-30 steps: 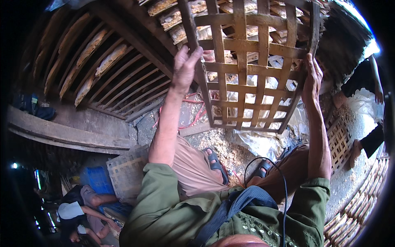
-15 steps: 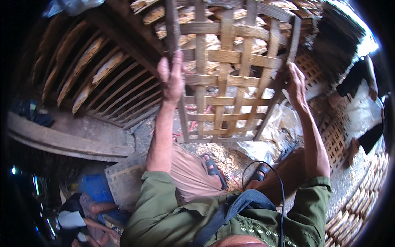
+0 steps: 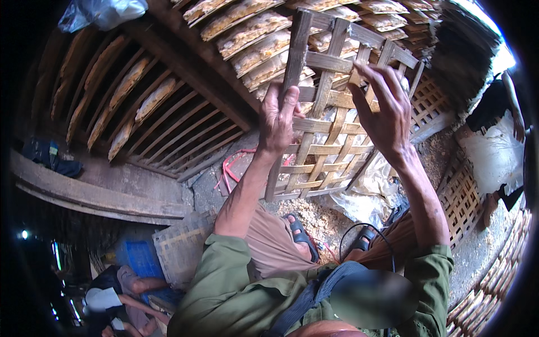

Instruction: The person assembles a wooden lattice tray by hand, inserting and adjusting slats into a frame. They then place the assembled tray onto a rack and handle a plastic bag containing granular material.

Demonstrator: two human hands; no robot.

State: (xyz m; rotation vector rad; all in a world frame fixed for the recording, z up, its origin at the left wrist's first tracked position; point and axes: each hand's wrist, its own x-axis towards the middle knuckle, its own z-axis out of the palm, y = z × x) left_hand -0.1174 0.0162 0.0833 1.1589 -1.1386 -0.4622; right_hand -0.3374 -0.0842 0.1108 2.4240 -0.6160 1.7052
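A woven bamboo tray (image 3: 324, 150) with a wooden frame stands tilted in front of me. My left hand (image 3: 276, 122) is closed around its left frame bar, thumb toward me. In front of the tray's upper right part is my right hand (image 3: 391, 115), its fingers bent and spread apart, gripping nothing that I can see. Whether its fingertips touch the weave I cannot tell. Just behind the tray rise stacked racks of trays (image 3: 255, 35) bearing a pale, yellowish, lumpy material.
A slatted wooden rack (image 3: 193, 135) fills the left. Clear plastic sheeting (image 3: 359, 203) and a red cord (image 3: 226, 171) lie on the floor. A blue crate (image 3: 141, 259) is lower left, near a seated person (image 3: 101, 299). Another person's arm (image 3: 512, 104) shows at right, beside a whitish plastic bag (image 3: 497, 154).
The tray has swung and shifted right, showing more of the loaded racks. My left hand moved right with it. My right hand has left the right frame bar and come inward, fingers spreading.
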